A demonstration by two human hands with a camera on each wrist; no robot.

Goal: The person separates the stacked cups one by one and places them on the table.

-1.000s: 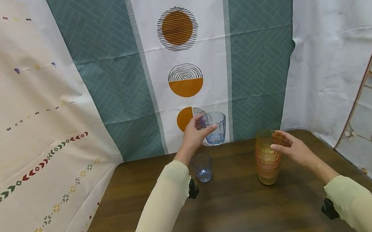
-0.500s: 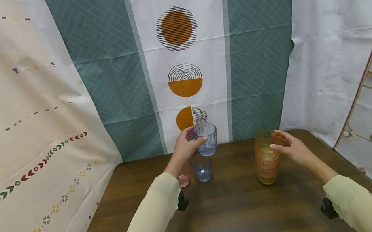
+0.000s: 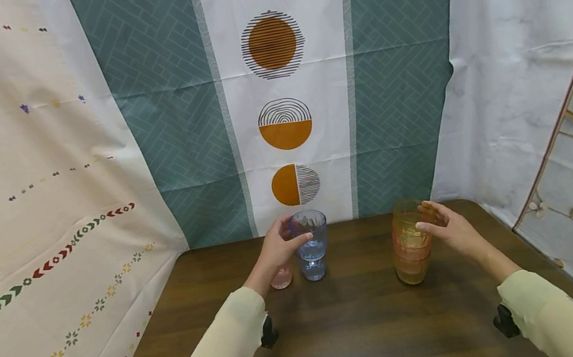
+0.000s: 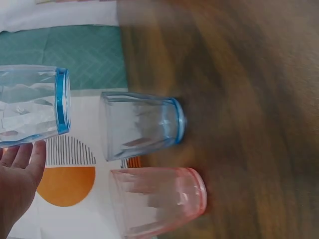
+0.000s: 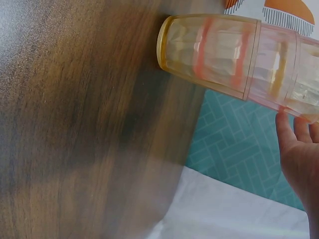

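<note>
My left hand (image 3: 277, 248) grips a clear blue drinking glass (image 3: 317, 224) near its rim, thumb in front. Directly below stands a second blue glass (image 3: 314, 271), and the held one overlaps its top in the head view; the left wrist view shows a gap between the two. Partly behind my left hand is a pink glass (image 3: 282, 278), upright on the table. On the right, my right hand (image 3: 453, 231) curls its thumb and fingers around the top yellow glass (image 3: 412, 222) of a nested stack. Lower in that stack are a pink glass (image 5: 269, 64) and a yellow bottom glass (image 5: 182, 47).
All the glasses stand toward the back of a dark brown wooden table (image 3: 357, 331). Behind it hangs a green and white patterned cloth (image 3: 294, 85). Patterned cloths also hang along the left and right sides.
My left hand has brought the blue glass left and down, over the standing blue glass. The pink glass behind that hand has come into view. My right hand stays at the stack.
</note>
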